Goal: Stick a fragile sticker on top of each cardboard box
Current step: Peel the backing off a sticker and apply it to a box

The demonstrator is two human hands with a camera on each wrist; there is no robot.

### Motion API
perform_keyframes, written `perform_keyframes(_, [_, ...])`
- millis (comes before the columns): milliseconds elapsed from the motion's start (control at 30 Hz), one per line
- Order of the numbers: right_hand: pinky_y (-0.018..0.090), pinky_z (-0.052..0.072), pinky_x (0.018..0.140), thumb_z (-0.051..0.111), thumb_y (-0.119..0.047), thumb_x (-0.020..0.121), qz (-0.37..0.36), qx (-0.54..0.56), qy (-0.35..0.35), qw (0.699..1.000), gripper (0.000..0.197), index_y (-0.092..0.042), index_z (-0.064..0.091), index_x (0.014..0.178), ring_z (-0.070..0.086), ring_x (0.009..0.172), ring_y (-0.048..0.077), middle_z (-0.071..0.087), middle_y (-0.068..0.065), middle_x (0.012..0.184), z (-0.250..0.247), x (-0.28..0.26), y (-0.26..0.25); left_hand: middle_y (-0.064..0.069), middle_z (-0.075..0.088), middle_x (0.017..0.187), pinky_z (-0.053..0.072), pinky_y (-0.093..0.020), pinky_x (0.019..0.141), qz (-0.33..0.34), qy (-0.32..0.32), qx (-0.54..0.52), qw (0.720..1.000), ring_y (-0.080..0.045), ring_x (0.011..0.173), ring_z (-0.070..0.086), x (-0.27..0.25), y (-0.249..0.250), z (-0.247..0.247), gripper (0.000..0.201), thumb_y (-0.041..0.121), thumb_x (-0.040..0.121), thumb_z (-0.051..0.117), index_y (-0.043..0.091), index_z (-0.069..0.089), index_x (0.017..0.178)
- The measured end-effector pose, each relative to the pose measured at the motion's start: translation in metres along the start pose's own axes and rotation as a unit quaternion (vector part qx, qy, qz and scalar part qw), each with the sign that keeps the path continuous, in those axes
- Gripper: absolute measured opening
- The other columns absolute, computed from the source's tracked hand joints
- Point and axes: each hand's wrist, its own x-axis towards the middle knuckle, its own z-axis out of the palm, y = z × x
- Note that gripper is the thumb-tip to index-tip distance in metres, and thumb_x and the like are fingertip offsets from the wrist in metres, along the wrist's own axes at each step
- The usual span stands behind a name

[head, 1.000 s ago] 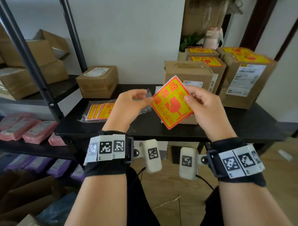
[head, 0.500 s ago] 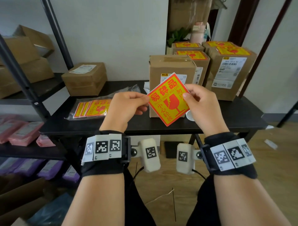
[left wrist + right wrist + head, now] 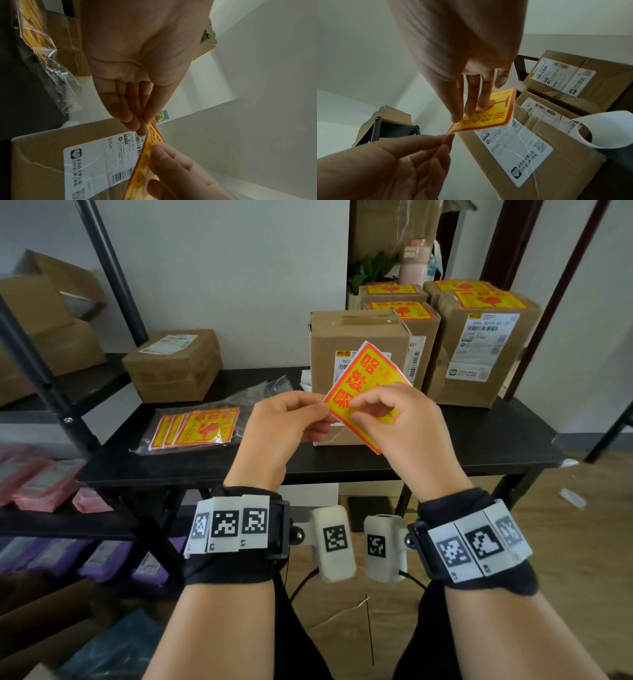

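Since the earlier frames the right hand (image 3: 404, 422) has been brought over the face of the square red-and-yellow fragile sticker (image 3: 368, 378), its fingertips now close to those of the left hand (image 3: 284, 426). The sticker's left corner is pinched by the left thumb and fingers; just right of that pinch, the sticker is clamped between the right thumb and fingers. The sticker is held in the air, tilted on its corner. Directly behind the grip stands a plain brown cardboard box (image 3: 356, 337) with bare taped top. Beyond and right of it, further brown cardboard boxes (image 3: 486, 337) bear stickers. Left of the grip, a clear plastic bag of spare stickers (image 3: 195, 428) lies on the black table (image 3: 479, 446).
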Motion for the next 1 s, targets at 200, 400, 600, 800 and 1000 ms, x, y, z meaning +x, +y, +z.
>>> perform_keyframes(200, [0.034,0.028,0.098,0.073,-0.047,0.079,-0.023,-0.086,-0.018,0.996,0.033,-0.034,0.065,0.108,0.046,0.117,0.014,0.056,-0.01,0.116,-0.003,-0.002,-0.004,-0.012,0.073,0.086,0.058,-0.024,0.068,-0.015,-0.009,-0.037,0.999,-0.019,0.076,0.07,-0.002,0.002,0.006,0.007,0.008,0.09,0.063,0.005,0.066,0.096])
perform_keyframes(400, [0.029,0.024,0.089,0.078,-0.028,0.076,-0.046,-0.113,0.007,0.993,0.035,-0.025,0.06,0.107,0.044,0.118,0.019,0.052,-0.004,0.114,-0.005,-0.005,0.003,-0.011,0.074,0.082,0.059,-0.028,0.074,-0.032,-0.024,-0.109,0.993,-0.018,0.075,0.07,-0.005,0.008,0.013,0.009,0.006,0.091,0.061,0.005,0.069,0.089])
perform_keyframes(600, [0.032,0.037,0.082,0.071,-0.018,0.082,-0.089,-0.112,0.085,0.986,0.007,-0.019,0.068,0.088,0.056,0.102,0.018,0.062,-0.004,0.097,-0.006,-0.009,0.013,-0.011,0.075,0.084,0.058,-0.03,0.078,-0.034,-0.048,-0.107,0.993,-0.019,0.078,0.07,-0.006,0.008,0.016,0.011,0.005,0.09,0.061,0.006,0.071,0.087])
perform_keyframes(800, [0.041,0.046,0.082,0.067,-0.013,0.084,-0.114,-0.083,0.119,0.983,0.004,-0.016,0.069,0.086,0.059,0.092,0.018,0.066,-0.003,0.089,-0.015,-0.01,0.014,-0.011,0.075,0.09,0.058,-0.029,0.08,-0.03,-0.066,-0.096,0.993,-0.018,0.082,0.069,-0.007,0.004,0.014,0.01,0.008,0.089,0.064,0.007,0.073,0.09])
perform_keyframes(1000, [0.037,0.044,0.083,0.068,-0.011,0.083,-0.119,-0.087,0.129,0.981,0.007,-0.016,0.068,0.087,0.059,0.094,0.018,0.066,-0.003,0.091,-0.015,-0.011,0.012,-0.011,0.075,0.088,0.055,-0.029,0.078,-0.024,-0.066,-0.096,0.993,-0.018,0.081,0.069,-0.006,0.005,0.015,0.01,0.008,0.088,0.064,0.007,0.074,0.087])
